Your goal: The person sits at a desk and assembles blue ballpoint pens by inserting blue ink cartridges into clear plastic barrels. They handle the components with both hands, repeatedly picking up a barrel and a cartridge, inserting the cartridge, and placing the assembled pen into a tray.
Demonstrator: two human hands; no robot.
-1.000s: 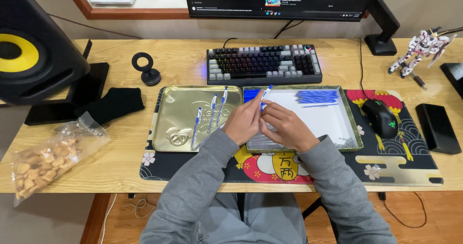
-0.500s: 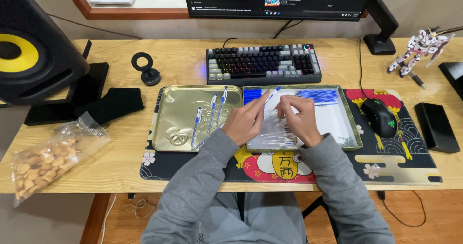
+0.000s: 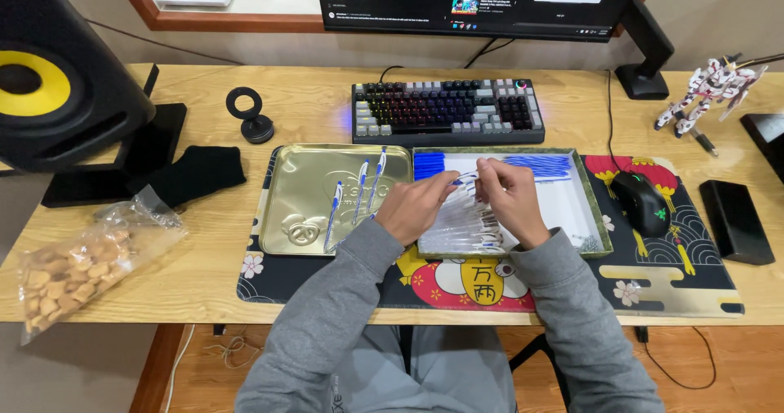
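Observation:
My left hand and my right hand meet over a green-rimmed white tray and together pinch a small clear pen part with a blue end. Under the hands lies a row of clear pen barrels. Blue caps and blue refills lie along the tray's far side. To the left, a gold tin tray holds three assembled blue-and-white pens.
A keyboard and a monitor stand behind the trays. A mouse and a black box lie to the right, a toy robot at far right. A speaker, black cloth and snack bag are on the left.
Both hands have lifted slightly from the clear barrels toward the tray's far side, and the fingertips now meet on one small part.

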